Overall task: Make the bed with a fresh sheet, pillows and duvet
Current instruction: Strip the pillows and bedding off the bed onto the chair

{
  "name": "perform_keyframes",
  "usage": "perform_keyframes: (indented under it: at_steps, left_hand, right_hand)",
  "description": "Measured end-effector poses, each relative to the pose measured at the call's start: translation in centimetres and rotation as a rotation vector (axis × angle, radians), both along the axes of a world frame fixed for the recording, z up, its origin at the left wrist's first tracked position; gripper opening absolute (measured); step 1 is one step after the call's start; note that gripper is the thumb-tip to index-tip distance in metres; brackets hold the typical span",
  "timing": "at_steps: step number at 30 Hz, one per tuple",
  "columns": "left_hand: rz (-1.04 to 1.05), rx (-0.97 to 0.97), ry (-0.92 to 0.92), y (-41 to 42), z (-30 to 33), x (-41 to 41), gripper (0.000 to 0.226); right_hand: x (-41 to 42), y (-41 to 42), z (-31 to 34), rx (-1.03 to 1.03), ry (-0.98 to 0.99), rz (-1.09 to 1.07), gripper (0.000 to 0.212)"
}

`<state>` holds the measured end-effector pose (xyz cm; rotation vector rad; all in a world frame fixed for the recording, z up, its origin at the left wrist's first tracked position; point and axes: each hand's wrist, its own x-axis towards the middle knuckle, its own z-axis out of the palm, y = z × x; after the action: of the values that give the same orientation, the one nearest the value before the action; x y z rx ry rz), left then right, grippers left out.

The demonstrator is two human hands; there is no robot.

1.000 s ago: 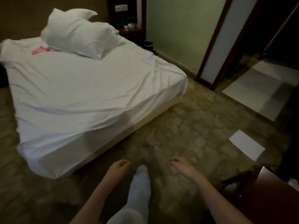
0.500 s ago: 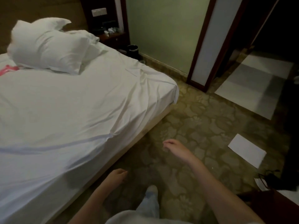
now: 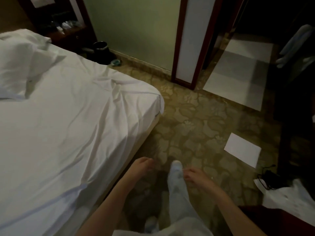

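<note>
We see the bed [image 3: 59,133] filling the left of the scene, covered by a wrinkled white sheet [image 3: 81,108] whose far right corner drapes over the mattress edge. At the far left end lie the white pillows [image 3: 18,63], heaped and rumpled on the sheet. No duvet shows on the bed from where we look.

To the right spreads a patterned carpet [image 3: 196,123], and beyond it a green wall [image 3: 136,26] with a dark-framed white panel [image 3: 190,38]. A dark nightstand [image 3: 64,26] stands at the far end beside the bed, with a small black bin [image 3: 101,48] on the floor near it. A white sheet of paper [image 3: 242,149] lies on the carpet at right.

Near us, our left hand [image 3: 144,166] hangs over the carpet just beside the bed's edge, fingers loosely curled and holding nothing. Our right hand [image 3: 194,176] hangs to the right of our white-socked foot [image 3: 176,169], fingers also relaxed and empty.
</note>
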<state>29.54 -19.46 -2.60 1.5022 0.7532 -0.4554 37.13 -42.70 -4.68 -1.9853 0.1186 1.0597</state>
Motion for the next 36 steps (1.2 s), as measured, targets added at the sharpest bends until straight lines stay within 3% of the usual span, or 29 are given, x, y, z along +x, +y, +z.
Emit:
perform_keyframes:
  at_steps: [6,11,15,19,22,31,36]
  left_hand:
    - [-0.022,0.019,-0.003,-0.2,1.1,14.2,0.015]
    - [0.022,0.052,-0.010,1.5,1.7,23.9,0.033]
    - [0.115,-0.120,0.077,1.7,2.3,29.7,0.005]
    - [0.158,-0.112,0.109,2.7,1.9,34.6,0.028]
    - [0.193,-0.076,0.133,4.2,1.0,38.4,0.017]
    - [0.318,0.053,0.219,11.0,-1.5,54.3,0.021]
    - [0.322,0.047,0.165,14.8,-0.5,64.4,0.022]
  right_hand:
    - [11.8,0.2,-1.7,-0.015,0.027,-0.019,0.018]
    - [23.7,2.2,-1.1,0.002,0.023,-0.031,0.023]
    - [31.7,4.0,0.3,0.031,-0.025,-0.036,0.021]
    - [38.8,6.6,1.0,0.095,-0.004,-0.018,0.017]
    - [44.2,9.5,1.4,0.126,-0.012,0.016,0.018]
    - [63.9,19.0,1.7,0.147,-0.033,0.141,0.018]
    - [72.7,22.5,2.2,0.118,-0.018,0.158,0.017]
